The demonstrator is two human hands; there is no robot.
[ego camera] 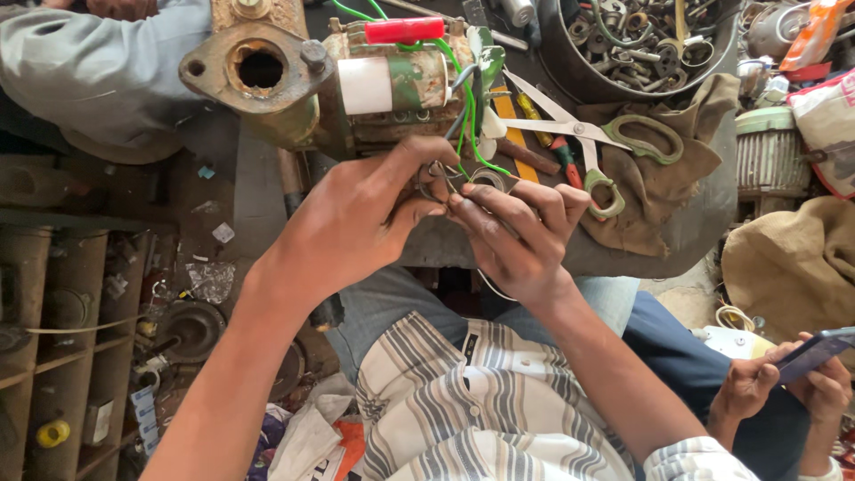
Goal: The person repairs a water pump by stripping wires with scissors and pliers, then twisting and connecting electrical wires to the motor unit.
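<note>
Both hands are bunched up together right at the edge of the bench, just below a rusty old pump motor (pixel 356 85). The left hand (pixel 356 223) is curled nearly closed, thumb and fingertips pinched on a small bit of wire (pixel 436 183), though the piece is too small to make out properly. The right hand (pixel 521 232) meets it fingertip to fingertip, fingers bent and pinching the same wire end. Bright green wires (pixel 468 125) run down from the motor to right where the fingers meet. The motor has a plain white label band (pixel 378 85) wrapped round its green body, and a red cylinder (pixel 403 29) sits on top of it. Just right of the hands, a big pair of scissors (pixel 583 138) with green handles lies on a brown cloth (pixel 677 191), with a couple of screwdrivers (pixel 548 134) tucked under the blades. Behind that is a dark tub (pixel 641 44) full of washers and rusty bits. An orange packet (pixel 815 31) sits in the far top corner. Bottom right, another person's hands (pixel 784 379) hold a phone (pixel 815 352).
</note>
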